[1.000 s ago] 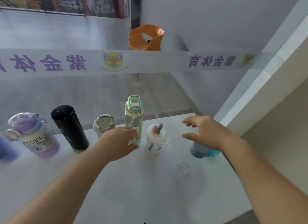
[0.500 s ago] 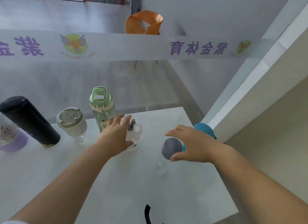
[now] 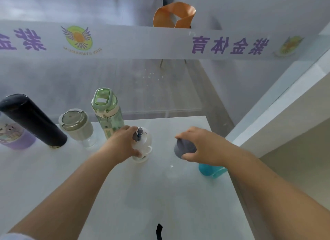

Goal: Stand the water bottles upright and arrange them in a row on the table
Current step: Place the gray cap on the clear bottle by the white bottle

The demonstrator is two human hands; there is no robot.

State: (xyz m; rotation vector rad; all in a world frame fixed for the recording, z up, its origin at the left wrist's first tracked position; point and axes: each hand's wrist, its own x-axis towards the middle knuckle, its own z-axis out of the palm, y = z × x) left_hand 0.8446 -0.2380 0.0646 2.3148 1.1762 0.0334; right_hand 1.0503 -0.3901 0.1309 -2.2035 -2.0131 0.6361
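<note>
Along the back edge of the white table (image 3: pixel 142 195) stand a tall black flask (image 3: pixel 34 121), a squat clear tumbler with a grey lid (image 3: pixel 76 126) and a tall green translucent bottle (image 3: pixel 107 113), already forming the row. The left hand (image 3: pixel 121 147) is wrapped round a small clear bottle with a dark spout (image 3: pixel 142 145), apparently steadying it beside the green one. The right hand (image 3: pixel 201 147) clasps the grey cap of a teal bottle (image 3: pixel 210 169), which looks upright near the right edge, well apart from the row and probably due to join its end.
</note>
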